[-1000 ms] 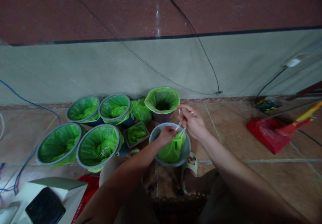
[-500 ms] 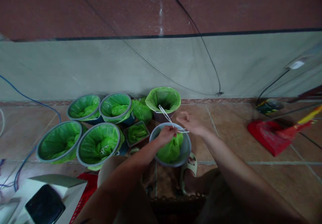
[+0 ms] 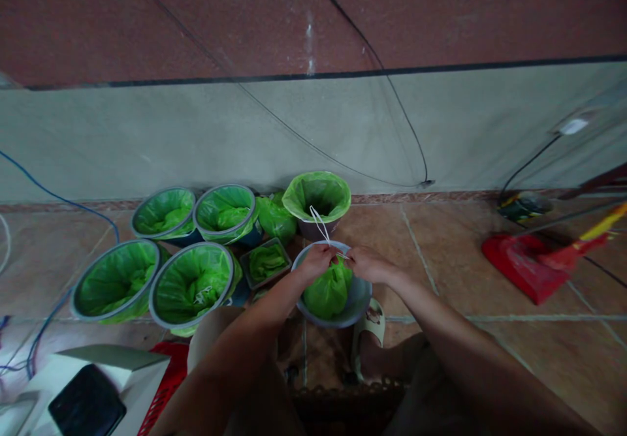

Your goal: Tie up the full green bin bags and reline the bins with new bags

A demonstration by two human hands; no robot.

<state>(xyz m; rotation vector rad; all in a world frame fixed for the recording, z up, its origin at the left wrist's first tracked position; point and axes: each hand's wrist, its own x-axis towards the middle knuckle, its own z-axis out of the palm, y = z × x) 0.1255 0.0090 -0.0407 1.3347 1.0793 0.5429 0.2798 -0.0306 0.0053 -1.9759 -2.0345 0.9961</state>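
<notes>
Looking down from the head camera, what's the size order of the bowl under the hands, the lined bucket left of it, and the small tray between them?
1. The bucket and the bowl: they look about the same, so no ranking between them.
2. The tray: clearly smallest.

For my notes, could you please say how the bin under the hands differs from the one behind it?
The near bin shows a bare grey rim, its bag bunched inside; the far bin has its bag open over the rim. The left hand and right hand grip the near bag's strings; none touches the far bin. Both bags are green.
</notes>
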